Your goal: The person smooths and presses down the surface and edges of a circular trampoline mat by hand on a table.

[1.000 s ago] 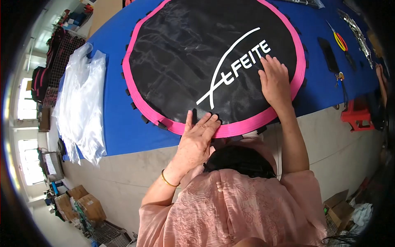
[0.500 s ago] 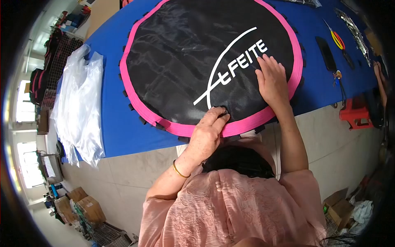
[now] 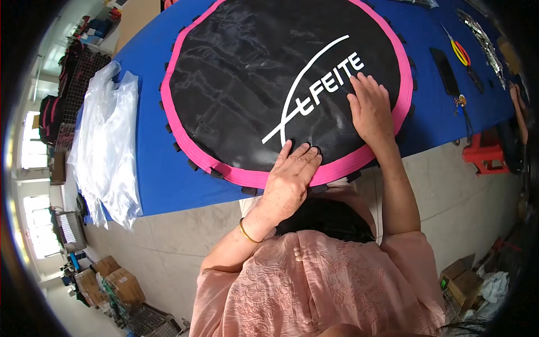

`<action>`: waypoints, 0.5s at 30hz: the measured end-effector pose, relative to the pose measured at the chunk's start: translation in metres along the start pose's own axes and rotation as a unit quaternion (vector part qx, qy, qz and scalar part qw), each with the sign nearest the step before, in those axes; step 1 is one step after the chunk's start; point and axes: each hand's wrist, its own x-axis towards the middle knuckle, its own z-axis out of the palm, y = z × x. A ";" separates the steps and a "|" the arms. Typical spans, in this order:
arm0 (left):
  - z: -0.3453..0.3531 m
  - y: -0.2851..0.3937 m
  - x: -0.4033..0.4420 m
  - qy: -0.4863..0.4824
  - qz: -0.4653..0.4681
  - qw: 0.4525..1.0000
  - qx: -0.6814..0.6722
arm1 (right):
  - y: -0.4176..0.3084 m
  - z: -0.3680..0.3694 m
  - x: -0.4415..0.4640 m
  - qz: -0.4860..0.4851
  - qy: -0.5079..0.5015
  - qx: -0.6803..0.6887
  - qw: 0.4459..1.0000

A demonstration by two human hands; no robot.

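Note:
A round black fabric mat with a pink border, small black tabs around its rim and white "FEITE" lettering lies on the blue-covered table. My left hand rests flat across the pink border at the near edge, fingers stretched onto the black fabric. Flat beside the lettering, on the right part of the mat, is my right hand, its fingers extended and the thumb apart. Neither hand holds anything.
Clear plastic bags hang over the table's left edge. To the right lie a dark phone, scissors with red-yellow handles and keys. A red stool stands beyond the table, near another person's arm.
My left hand's fingers have gone from bunched on the fabric near the border to spread out flat. The mat has shifted very slightly left; my right hand stays in place.

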 end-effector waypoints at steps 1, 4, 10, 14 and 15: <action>-0.002 0.002 0.000 -0.016 -0.001 1.000 0.018 | 0.000 -0.001 0.000 0.000 -0.001 -0.001 1.000; -0.007 0.003 -0.009 -0.033 0.014 0.997 0.062 | -0.001 0.000 0.001 0.002 -0.008 -0.005 1.000; -0.010 0.003 -0.013 -0.037 0.009 0.997 0.065 | 0.000 0.002 0.000 -0.004 0.001 -0.008 1.000; -0.002 0.004 -0.005 -0.032 0.026 0.998 0.043 | -0.001 0.002 0.001 -0.004 0.002 -0.009 1.000; -0.003 0.005 -0.004 -0.033 0.022 0.998 0.041 | 0.000 0.001 0.000 -0.002 0.003 -0.008 1.000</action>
